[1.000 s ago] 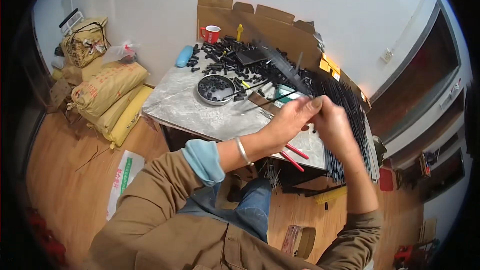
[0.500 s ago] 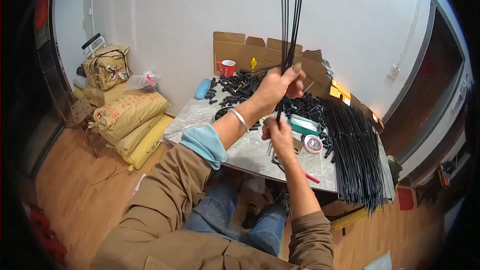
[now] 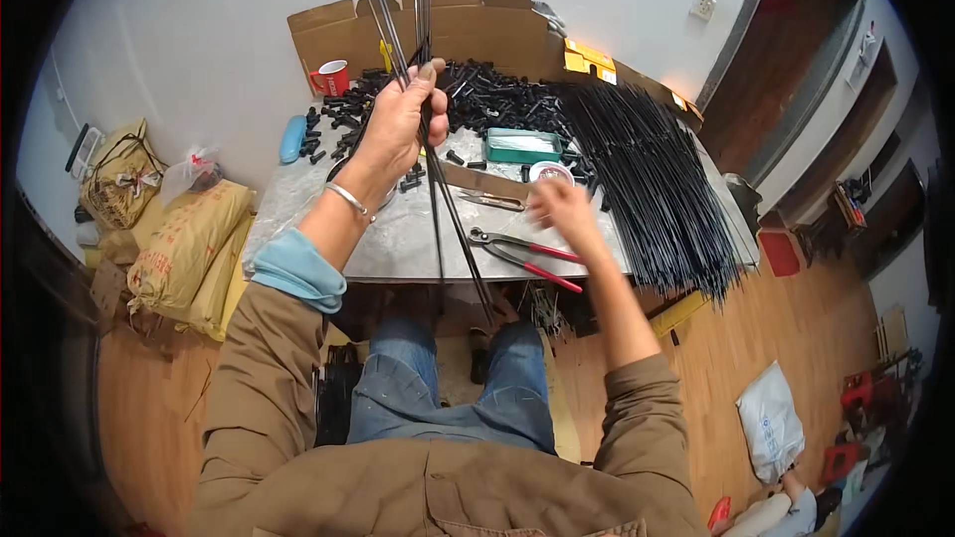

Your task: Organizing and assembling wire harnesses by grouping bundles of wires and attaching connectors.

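My left hand [image 3: 403, 124] is closed around several long thin black rods [image 3: 450, 209]. They stand up past my fist and slant down over the table's front edge. My right hand [image 3: 563, 211] is apart from the rods, above the table's front right part, its fingers smeared by motion. Just below it lie pincers with red handles [image 3: 542, 251]. Beside it are small snips [image 3: 494, 201], a brown flat strip [image 3: 480, 181] and a round white tub [image 3: 550, 170], partly hidden by the hand. A thick pile of black rods [image 3: 647, 174] covers the table's right side.
Black plastic pieces [image 3: 497, 94] are heaped at the back before a cardboard screen [image 3: 453, 25]. A green tray [image 3: 524, 154], a light-blue case [image 3: 292, 139] and a red mug [image 3: 331, 78] stand on the grey table [image 3: 288, 239]. Stuffed yellow sacks [image 3: 189, 254] lie left.
My right hand has come off the rods and moved away to the right. My left hand still grips them. The view has swung right and down, showing the pincers more fully.
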Demonstrator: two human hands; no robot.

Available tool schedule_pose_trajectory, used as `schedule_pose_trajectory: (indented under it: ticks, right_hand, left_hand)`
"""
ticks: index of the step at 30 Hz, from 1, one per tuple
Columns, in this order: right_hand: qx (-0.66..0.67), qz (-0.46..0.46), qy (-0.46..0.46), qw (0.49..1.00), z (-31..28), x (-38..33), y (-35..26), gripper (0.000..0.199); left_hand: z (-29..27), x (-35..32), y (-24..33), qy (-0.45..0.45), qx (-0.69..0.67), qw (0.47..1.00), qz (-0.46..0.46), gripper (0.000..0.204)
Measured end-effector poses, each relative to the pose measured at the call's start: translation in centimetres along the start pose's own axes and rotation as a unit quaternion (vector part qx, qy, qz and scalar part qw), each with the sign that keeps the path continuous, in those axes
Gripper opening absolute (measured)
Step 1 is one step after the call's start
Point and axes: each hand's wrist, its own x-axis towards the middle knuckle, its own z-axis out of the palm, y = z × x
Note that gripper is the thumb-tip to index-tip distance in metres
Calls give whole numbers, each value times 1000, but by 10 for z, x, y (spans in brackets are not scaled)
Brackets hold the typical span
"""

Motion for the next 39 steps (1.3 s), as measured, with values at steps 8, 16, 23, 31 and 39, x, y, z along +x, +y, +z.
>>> schedule_pose_trajectory:
  ticks: [8, 16, 23, 31, 39]
  right_hand:
    - [-501, 16, 302, 811, -144, 29, 61, 22]
    - [-622, 1, 270, 735, -154, 61, 86, 22]
    - [-570, 3, 289, 769, -146, 54, 71, 25]
    - [113, 14, 182, 977, -121, 9, -9, 15]
    - [30, -75, -3, 997, -4, -25, -95, 20]
  left_hand:
    - [17, 0, -19, 13, -50, 997, -63, 27]
    - [38, -10, -21, 51, -75, 990, -104, 32]
    - [37, -16, -23, 64, -102, 989, -91, 52]
    - [35, -11, -31, 22, -182, 981, -68, 31]
    - [59, -32, -32, 33, -131, 986, -93, 24]
